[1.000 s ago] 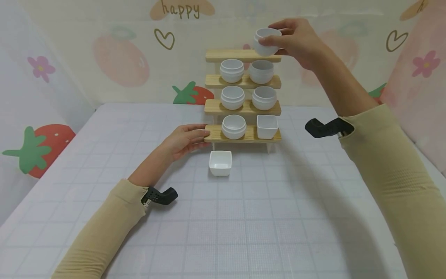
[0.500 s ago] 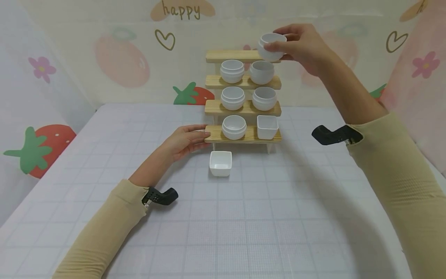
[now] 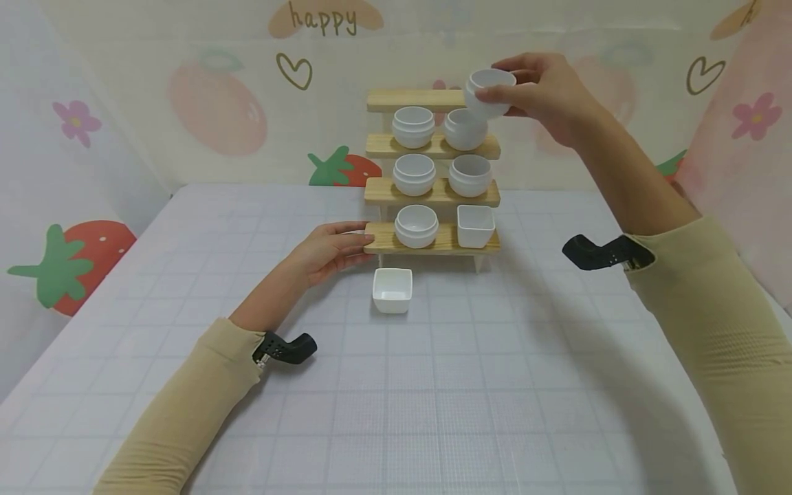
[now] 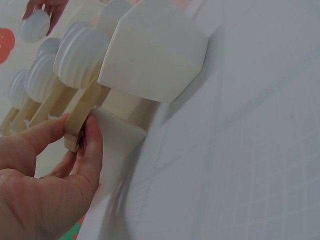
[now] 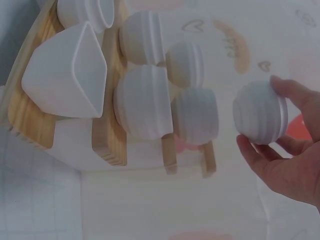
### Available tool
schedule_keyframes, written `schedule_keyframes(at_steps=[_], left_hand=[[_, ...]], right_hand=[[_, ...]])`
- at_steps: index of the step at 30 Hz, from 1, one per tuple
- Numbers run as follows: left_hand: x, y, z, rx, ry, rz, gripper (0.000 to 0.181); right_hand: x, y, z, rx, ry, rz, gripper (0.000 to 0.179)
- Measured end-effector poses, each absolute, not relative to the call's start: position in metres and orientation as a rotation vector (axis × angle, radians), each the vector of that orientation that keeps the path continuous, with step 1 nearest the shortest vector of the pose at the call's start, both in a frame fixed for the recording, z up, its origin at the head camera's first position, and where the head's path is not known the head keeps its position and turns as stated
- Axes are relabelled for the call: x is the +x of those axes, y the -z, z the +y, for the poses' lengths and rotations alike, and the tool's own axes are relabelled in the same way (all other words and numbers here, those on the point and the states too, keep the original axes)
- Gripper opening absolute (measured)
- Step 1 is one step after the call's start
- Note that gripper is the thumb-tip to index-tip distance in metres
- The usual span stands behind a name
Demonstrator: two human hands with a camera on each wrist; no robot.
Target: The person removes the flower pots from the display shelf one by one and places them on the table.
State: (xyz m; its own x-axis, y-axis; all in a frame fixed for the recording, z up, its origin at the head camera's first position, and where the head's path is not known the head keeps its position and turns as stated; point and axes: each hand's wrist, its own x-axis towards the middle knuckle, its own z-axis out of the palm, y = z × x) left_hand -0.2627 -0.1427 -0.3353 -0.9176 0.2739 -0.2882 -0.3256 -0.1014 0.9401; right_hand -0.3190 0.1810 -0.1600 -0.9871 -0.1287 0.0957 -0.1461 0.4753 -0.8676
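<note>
My right hand (image 3: 547, 96) grips a small round white bowl (image 3: 485, 81) with a ridged rim, thumb on the near side. In the right wrist view that bowl (image 5: 255, 112) shows apart from the shelves. It overlaps the right end of the top shelf and a bowl (image 3: 464, 132) one step down in the head view. At the lowest step of the wooden tiered stand (image 3: 414, 101), my left hand (image 3: 328, 253) pinches the left shelf end (image 4: 76, 122) between thumb and fingers. Two round bowls sit on each of the two middle shelves.
The lowest shelf bears a round bowl (image 3: 416, 227) at left and a square bowl (image 3: 475, 227) at right. Another square white bowl (image 3: 392, 291) stands on the checked tabletop (image 3: 421, 385) before the stand. A patterned backdrop (image 3: 216, 137) hangs behind.
My right hand has moved down and slightly to the right with the round bowl, baring no other change on the shelves. The left hand stays at the shelf end.
</note>
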Motion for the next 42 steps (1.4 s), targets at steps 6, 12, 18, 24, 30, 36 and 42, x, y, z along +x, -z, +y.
schedule_keyframes(at_steps=[6, 12, 18, 24, 30, 36, 42], left_hand=[[-0.263, 0.336, -0.143, -0.053, -2.067, 1.788, 0.058], [-0.262, 0.335, -0.142, -0.054, -2.07, 1.792, 0.058], [-0.261, 0.335, -0.142, -0.052, -2.074, 1.789, 0.057], [-0.262, 0.335, -0.142, -0.062, -2.065, 1.791, 0.057], [-0.263, 0.336, -0.142, -0.065, -2.066, 1.78, 0.058], [-0.263, 0.335, -0.143, -0.063, -2.074, 1.776, 0.058], [-0.263, 0.336, -0.144, -0.072, -2.066, 1.778, 0.059]], right_hand=[[-0.314, 0.162, 0.181, 0.26, -1.596, -2.686, 0.069], [-0.309, 0.165, 0.179, 0.288, -1.619, -2.683, 0.068], [-0.302, 0.166, 0.178, 0.299, -1.668, -2.671, 0.068], [-0.297, 0.168, 0.178, 0.305, -1.662, -2.677, 0.068], [-0.292, 0.172, 0.181, 0.33, -1.608, -2.694, 0.067], [-0.286, 0.175, 0.182, 0.363, -1.584, -2.693, 0.067], [-0.281, 0.178, 0.185, 0.388, -1.602, -2.678, 0.066]])
